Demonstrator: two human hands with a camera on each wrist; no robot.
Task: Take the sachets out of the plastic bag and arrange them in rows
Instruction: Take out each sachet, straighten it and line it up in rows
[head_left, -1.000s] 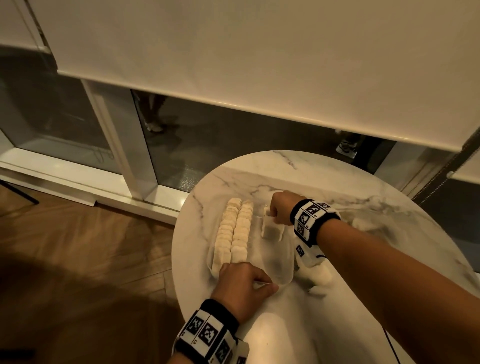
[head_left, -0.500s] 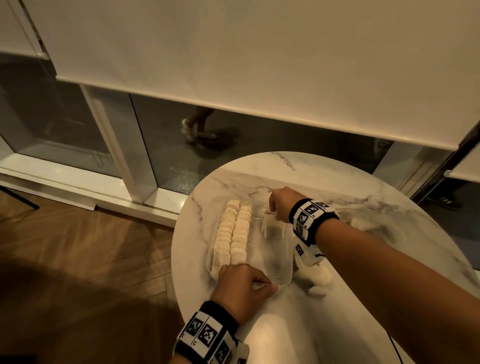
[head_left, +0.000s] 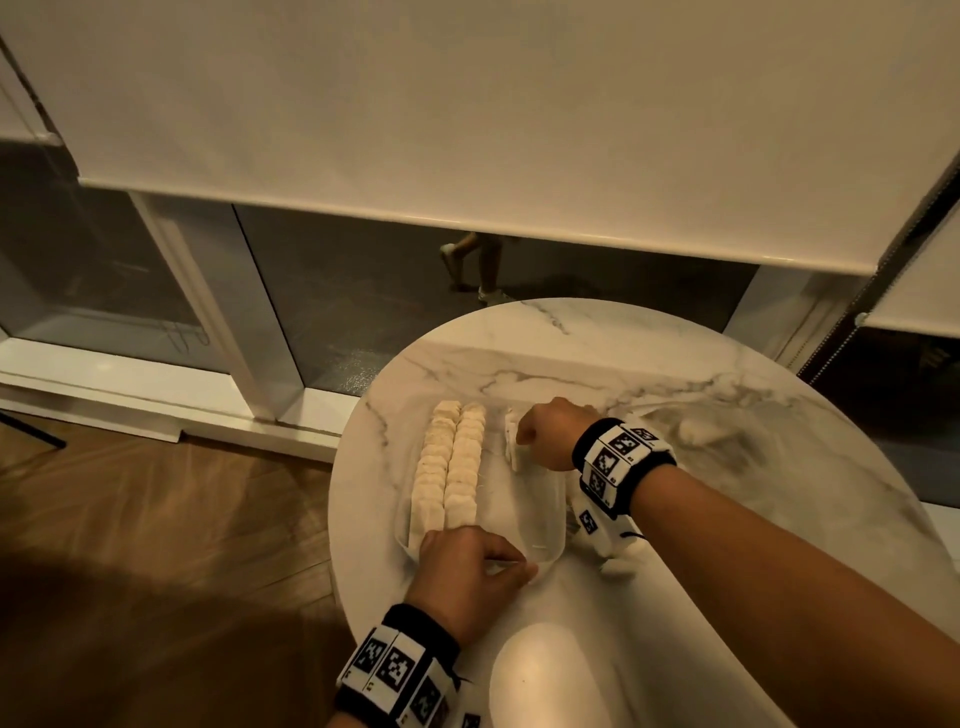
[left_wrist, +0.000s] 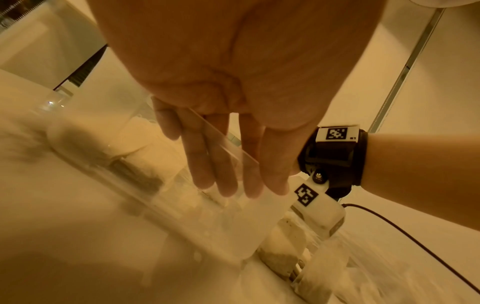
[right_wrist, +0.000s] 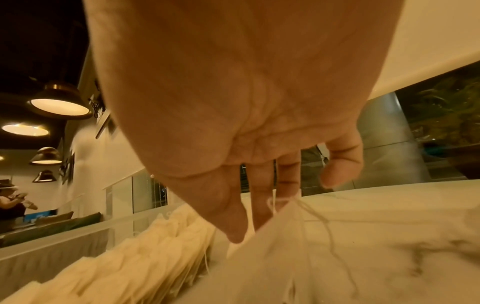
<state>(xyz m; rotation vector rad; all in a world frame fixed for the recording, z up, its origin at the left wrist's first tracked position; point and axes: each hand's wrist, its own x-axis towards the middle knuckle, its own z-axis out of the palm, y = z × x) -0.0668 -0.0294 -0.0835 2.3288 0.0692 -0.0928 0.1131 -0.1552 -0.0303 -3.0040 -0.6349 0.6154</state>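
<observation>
Clear tray (head_left: 545, 499) on marble table (head_left: 727, 597): two sachet rows (head_left: 452, 467) along its left side. R. hand (head_left: 550, 434) pinches sachets (head_left: 511, 441) at tray's far end, right of rows. L. hand (head_left: 467, 582) grips tray's near rim.

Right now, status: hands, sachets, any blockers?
Left hand grips the clear tray's near rim. Right hand pinches sachets, starting a third row. Two rows standing in the tray. More sachets loose beside it; nothing blocking.
</observation>
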